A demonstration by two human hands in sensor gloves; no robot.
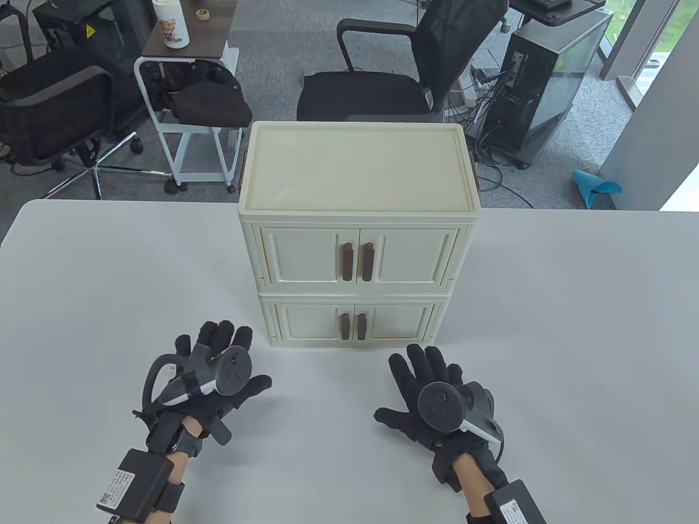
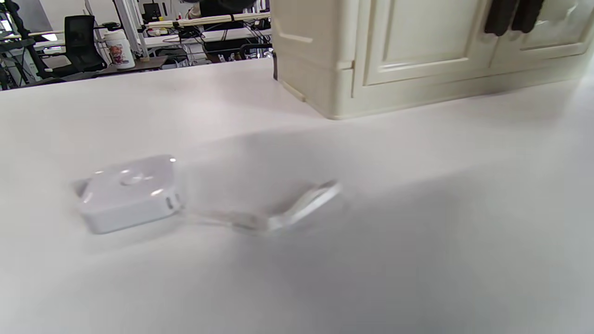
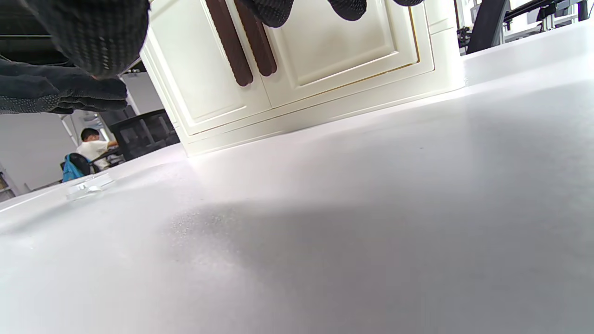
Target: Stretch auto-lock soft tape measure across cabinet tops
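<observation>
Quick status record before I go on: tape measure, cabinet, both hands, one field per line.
tape measure: white square case lying on the table, pull ring out beside it; hidden under the left hand in the table view
cabinet: cream two-tier unit, doors closed, top bare
left hand: over the tape, not gripping it
right hand: fingers spread, holding nothing
task step: tape not yet stretched

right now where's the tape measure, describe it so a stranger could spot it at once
Start at the cream two-tier cabinet standing on the white table. In the left wrist view, the tape measure lies flat on the tabletop in front of the cabinet and off to its left. It is a small white rounded-square case with a clear pull loop trailing from one side, untouched by either hand.
</observation>
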